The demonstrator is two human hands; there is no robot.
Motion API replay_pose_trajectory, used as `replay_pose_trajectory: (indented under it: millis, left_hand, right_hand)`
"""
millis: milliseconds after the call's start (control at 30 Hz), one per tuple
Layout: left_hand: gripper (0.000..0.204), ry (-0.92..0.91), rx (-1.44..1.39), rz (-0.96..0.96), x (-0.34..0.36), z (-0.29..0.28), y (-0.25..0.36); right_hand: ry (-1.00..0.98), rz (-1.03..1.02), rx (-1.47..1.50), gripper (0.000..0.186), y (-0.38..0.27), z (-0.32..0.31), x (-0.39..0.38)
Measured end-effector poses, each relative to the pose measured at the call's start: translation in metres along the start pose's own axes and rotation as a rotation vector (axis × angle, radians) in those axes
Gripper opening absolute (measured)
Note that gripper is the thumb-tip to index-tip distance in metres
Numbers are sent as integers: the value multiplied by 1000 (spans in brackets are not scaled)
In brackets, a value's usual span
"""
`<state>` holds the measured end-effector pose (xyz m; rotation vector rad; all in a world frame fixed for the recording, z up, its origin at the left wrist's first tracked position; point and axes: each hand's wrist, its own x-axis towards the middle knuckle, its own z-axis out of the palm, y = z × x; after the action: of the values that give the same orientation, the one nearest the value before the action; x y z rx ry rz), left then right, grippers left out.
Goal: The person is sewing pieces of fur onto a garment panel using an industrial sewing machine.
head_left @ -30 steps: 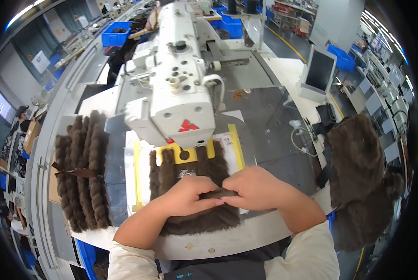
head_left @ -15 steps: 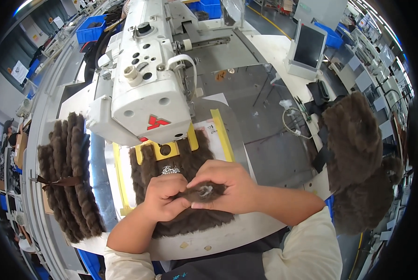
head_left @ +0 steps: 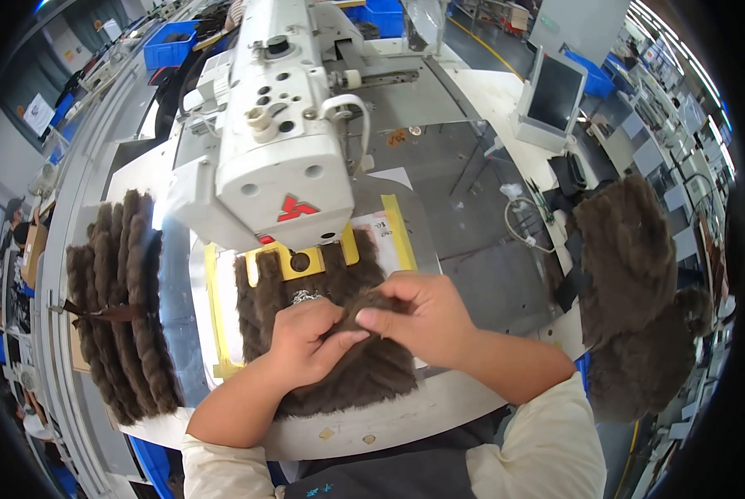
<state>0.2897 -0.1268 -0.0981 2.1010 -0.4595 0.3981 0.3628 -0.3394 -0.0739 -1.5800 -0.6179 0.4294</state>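
Observation:
A brown fur panel (head_left: 347,392) lies on the work plate under the head of a large white sewing machine (head_left: 283,187). A yellow clamp frame (head_left: 306,260) presses on the panel's far part, and a small silvery, glittering patch (head_left: 306,296) shows just nearer to me. My left hand (head_left: 310,343) is closed on brown fur, thumb stretched along it toward the right. Beside it my right hand (head_left: 426,323) pinches the same fur (head_left: 361,304) between thumb and fingers. Whether this fur is a fold of the panel or a separate piece I cannot tell.
Thick twisted fur strips (head_left: 123,308), tied with a brown band, lie at the left. More brown fur pieces (head_left: 630,258) hang over the right edge. A small screen (head_left: 555,91) stands at the back right, with a looped white cable (head_left: 518,223) nearer.
My right hand has turned over and its thumb now presses on the fur. The pale spot seen on the fur between my hands is out of sight. The view has shifted slightly.

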Motion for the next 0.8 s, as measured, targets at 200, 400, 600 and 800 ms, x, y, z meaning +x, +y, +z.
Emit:
replay_pose_trajectory:
  millis: [200,400,600,800]
  left_hand:
    - [40,-88,-192,-507,12,2,27]
    - [56,-436,92,-284,17,-8,1]
    - [45,-440,470,-150,26,-12,-34]
    - [42,-263,741,102,18,-12,-40]
  right_hand:
    - [28,313,129,24,24,-14,25]
    - [-204,321,-363,27,37,-29,81]
    - [-294,95,-533,26,68,-14,124]
    - [-188,-167,-652,29,69,-1,118]
